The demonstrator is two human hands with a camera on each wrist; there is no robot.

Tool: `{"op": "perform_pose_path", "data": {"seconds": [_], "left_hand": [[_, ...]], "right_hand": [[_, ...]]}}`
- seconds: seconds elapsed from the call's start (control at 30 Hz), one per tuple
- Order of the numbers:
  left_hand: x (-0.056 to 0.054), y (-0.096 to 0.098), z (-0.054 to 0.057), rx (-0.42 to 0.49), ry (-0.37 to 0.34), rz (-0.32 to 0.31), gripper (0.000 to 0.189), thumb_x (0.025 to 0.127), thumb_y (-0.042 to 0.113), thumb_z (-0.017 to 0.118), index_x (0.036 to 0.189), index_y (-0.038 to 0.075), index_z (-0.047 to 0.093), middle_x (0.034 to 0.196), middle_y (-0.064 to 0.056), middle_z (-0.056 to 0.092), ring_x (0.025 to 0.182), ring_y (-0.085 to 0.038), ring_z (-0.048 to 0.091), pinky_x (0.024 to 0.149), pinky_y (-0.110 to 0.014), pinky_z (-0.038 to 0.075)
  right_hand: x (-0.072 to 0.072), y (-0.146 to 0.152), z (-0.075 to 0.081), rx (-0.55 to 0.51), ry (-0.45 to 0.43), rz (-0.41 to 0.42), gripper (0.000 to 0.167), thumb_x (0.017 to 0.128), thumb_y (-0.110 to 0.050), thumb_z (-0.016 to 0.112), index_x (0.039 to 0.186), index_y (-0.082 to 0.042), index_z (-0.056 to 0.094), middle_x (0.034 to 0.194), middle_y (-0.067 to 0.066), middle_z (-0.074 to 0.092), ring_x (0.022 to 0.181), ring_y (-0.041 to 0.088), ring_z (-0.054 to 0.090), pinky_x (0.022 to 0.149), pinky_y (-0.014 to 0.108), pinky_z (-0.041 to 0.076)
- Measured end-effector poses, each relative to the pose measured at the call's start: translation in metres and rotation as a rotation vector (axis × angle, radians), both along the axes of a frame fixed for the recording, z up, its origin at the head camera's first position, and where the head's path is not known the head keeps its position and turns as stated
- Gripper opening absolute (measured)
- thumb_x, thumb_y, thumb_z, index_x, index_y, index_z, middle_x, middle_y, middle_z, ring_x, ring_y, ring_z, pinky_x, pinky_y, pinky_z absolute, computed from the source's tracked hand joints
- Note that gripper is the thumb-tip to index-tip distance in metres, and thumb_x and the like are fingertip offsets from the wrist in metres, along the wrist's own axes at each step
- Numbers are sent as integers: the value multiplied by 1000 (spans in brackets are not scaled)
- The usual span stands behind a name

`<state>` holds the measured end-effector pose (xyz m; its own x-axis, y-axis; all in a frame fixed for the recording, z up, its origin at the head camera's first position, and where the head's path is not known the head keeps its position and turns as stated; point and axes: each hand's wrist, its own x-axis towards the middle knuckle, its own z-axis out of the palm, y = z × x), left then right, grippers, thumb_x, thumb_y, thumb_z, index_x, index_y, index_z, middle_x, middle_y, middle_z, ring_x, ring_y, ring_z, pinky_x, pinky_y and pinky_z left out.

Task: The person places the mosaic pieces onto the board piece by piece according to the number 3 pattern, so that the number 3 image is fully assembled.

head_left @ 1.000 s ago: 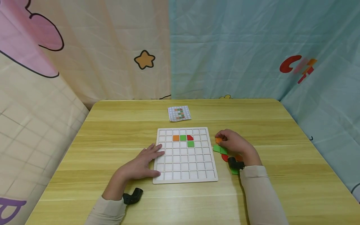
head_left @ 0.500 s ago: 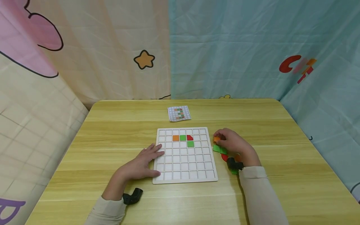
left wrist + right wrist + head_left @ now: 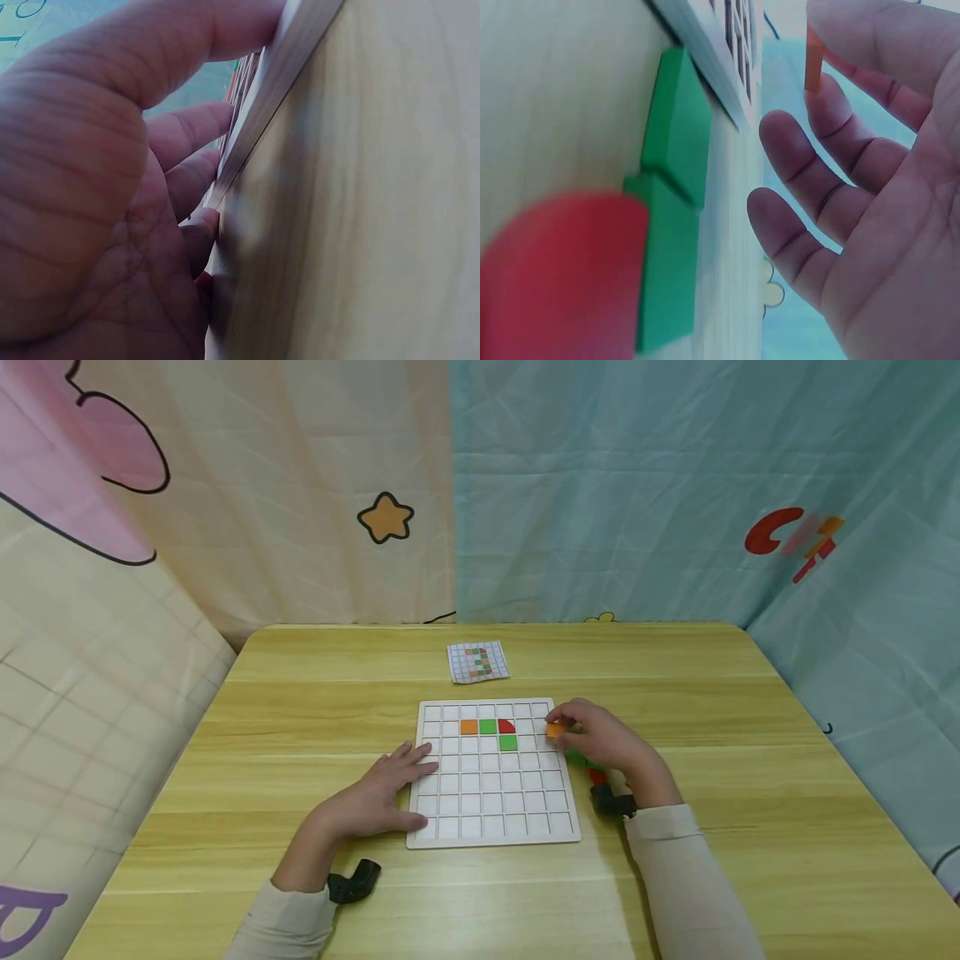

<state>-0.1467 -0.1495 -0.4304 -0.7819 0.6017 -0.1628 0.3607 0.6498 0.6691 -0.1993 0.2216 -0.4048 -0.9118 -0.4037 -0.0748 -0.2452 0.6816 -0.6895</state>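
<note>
Right hand (image 3: 603,742) has shifted left, fingers pinching one orange tile (image 3: 554,730); two green tiles (image 3: 676,124) below them; left hand (image 3: 372,800) splay-fingered.

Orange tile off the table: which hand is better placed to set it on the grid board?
Right, I'd say: the right hand pinches the orange tile by the grid board's right edge. The left hand, holding no tile, touches the board's left edge with spread fingers.

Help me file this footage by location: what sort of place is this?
Probably an indoor play corner, perhaps staged: cartoon-print curtains hang behind and beside a wood-grain table bearing a white grid board.
</note>
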Motion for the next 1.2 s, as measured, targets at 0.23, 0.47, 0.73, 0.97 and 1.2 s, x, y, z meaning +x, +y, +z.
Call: {"op": "perform_pose_path", "data": {"seconds": [0.23,0.47,0.73,0.97,1.2], "left_hand": [[0,0,1,-4,-12,6,79,83,26,78,152,9,42,164,-6,20,151,-34,3,119,-57,4],[0,0,1,8,-5,1,79,83,27,78,152,9,42,164,-6,20,151,-35,3,118,-58,4],[0,0,1,20,-10,8,79,82,25,79,151,9,43,164,-6,22,151,-36,4,118,-58,4],[1,1,2,11,-14,12,79,82,24,79,151,9,43,164,-5,21,151,-34,3,118,-57,4],[0,0,1,24,-5,4,79,82,25,79,151,8,43,163,-8,22,150,-37,4,118,-59,4]], "right_hand": [[2,-10,3,-45,2,43,25,93,-8,66,119,-6,65,111,6,61,102,25,54,91,43,46],[4,-23,5,-37,-7,96,25,92,-7,66,117,-7,66,108,3,61,101,23,54,91,42,46],[7,-37,5,-52,-43,137,25,91,-9,69,116,-6,67,108,2,59,101,23,52,90,41,45],[8,-48,2,-18,-46,183,21,91,-9,70,112,-8,67,103,0,59,97,21,52,87,37,46],[8,-55,1,42,-6,224,19,92,-13,71,110,-9,68,98,-3,59,92,19,51,83,34,46]]}}
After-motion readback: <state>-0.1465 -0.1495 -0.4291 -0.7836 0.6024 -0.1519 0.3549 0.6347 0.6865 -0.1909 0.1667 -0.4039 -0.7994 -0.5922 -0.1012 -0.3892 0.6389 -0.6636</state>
